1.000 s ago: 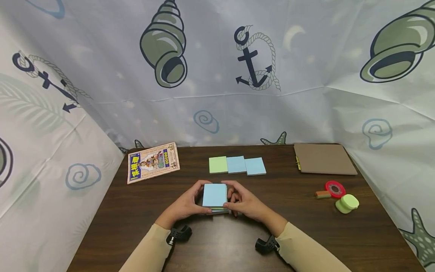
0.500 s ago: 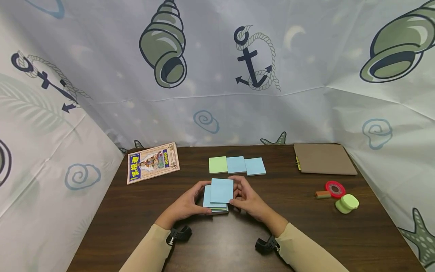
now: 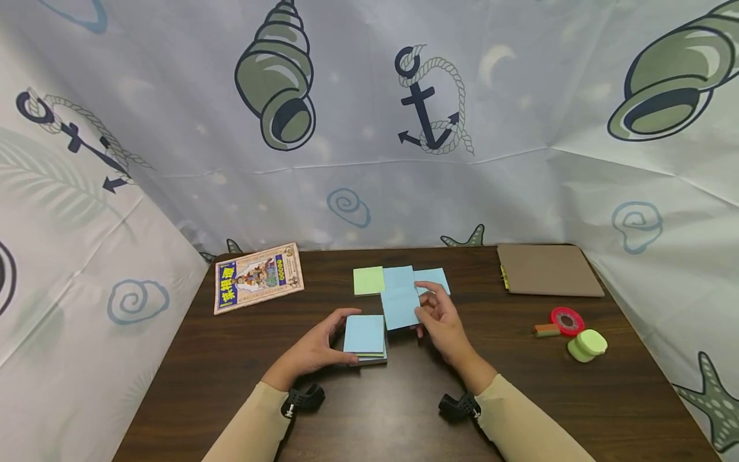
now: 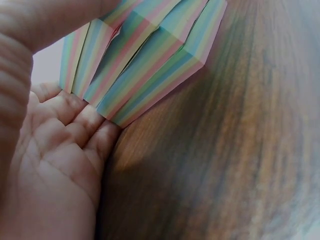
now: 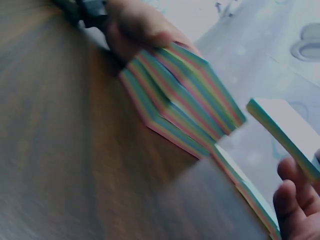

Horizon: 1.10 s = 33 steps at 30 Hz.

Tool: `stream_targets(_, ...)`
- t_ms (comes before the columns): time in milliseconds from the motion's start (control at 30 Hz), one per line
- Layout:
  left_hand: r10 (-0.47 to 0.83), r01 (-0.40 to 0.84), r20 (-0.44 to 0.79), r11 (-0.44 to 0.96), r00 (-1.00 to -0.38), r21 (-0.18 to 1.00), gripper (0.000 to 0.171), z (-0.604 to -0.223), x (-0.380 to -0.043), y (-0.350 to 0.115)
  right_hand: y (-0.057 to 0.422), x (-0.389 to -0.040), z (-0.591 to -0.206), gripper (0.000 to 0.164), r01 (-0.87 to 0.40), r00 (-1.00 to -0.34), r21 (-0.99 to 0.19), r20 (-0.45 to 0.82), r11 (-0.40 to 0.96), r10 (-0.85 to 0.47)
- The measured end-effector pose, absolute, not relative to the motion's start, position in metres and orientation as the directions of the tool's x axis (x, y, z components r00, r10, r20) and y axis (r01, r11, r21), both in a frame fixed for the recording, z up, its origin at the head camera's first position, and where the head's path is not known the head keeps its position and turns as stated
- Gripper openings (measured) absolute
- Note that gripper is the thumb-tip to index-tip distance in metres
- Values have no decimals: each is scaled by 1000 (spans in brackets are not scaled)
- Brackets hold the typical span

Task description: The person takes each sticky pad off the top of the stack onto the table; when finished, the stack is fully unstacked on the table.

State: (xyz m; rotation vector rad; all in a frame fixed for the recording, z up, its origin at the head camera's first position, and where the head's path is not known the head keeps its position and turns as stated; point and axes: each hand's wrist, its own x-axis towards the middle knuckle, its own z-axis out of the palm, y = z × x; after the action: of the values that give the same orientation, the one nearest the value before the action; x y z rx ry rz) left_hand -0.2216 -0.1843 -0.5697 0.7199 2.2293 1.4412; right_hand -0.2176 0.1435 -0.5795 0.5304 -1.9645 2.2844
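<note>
My left hand (image 3: 316, 348) grips the near stack of sticky note pads (image 3: 364, 335), thumb at its front corner and fingers round the far side. The left wrist view shows the striped edges of this stack (image 4: 145, 60), several pads piled slightly askew. My right hand (image 3: 446, 326) pinches one blue sticky note pad (image 3: 400, 309) by its right side. In the right wrist view this pad (image 5: 285, 132) is raised off the table and tilted. Beyond it lie a green pad (image 3: 368, 281), a blue pad (image 3: 397, 276) and another blue pad (image 3: 434, 278), side by side.
A printed booklet (image 3: 258, 278) lies at the back left, a brown notebook (image 3: 548, 269) at the back right. Toward the right are a red ring-shaped item (image 3: 568, 320), a small brown-and-green block (image 3: 546, 330) and a light green lidded jar (image 3: 587, 345). A patterned cloth (image 3: 358, 128) hangs behind the table.
My right hand has lifted the top blue pad off the stack and carried it right and away, toward the row. The left hand stays on the stack.
</note>
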Motion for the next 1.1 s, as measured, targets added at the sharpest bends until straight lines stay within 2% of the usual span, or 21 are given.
stream_targets(133, 609, 206, -48, 340, -792, 918, 98, -568, -221, -184, 157, -225, -578, 24, -311, -949, -944, 315, -114, -19)
stream_targets(200, 608, 207, -46, 340, -793, 917, 99, -568, -221, -184, 164, -228, -577, 17, -312, -950, -946, 310, -87, 45)
stream_targets(533, 614, 217, -32, 326, -789, 920, 96, -568, -221, -184, 197, -245, -579, 18, -386, -899, -921, 362, -54, 245)
stream_targets(733, 619, 217, -26, 314, -785, 924, 94, -568, -221, -184, 214, -251, -579, 19, -421, -820, -901, 427, 103, 381)
stream_targets(900, 618, 220, -23, 315, -786, 923, 94, -568, -221, -184, 221, -255, -580, 24, -384, -766, -896, 444, 223, 465)
stream_targets(1100, 620, 227, -17, 313, -784, 922, 93, -569, -221, -184, 227, -256, -583, 29, -310, -750, -904, 422, 294, 509)
